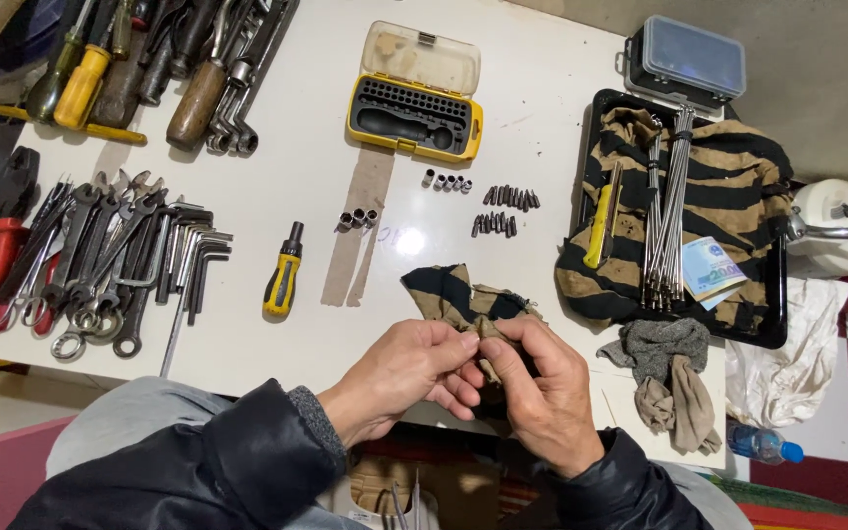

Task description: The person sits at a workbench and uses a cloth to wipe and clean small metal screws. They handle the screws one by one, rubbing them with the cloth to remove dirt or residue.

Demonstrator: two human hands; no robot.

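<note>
I see my left hand (404, 368) and right hand (537, 388) pinching a crumpled tan-and-black striped rag (463, 299) at lower centre, perhaps wrapping something hidden.

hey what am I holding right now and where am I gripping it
A striped tan-and-black cloth. Both the left hand and right hand pinch its near edge between thumb and fingers.

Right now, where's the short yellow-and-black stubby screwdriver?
In the head view, the short yellow-and-black stubby screwdriver lies on the white table, left of centre, between the row of grey hex keys and a brown tape strip, ahead of the left hand.
</note>
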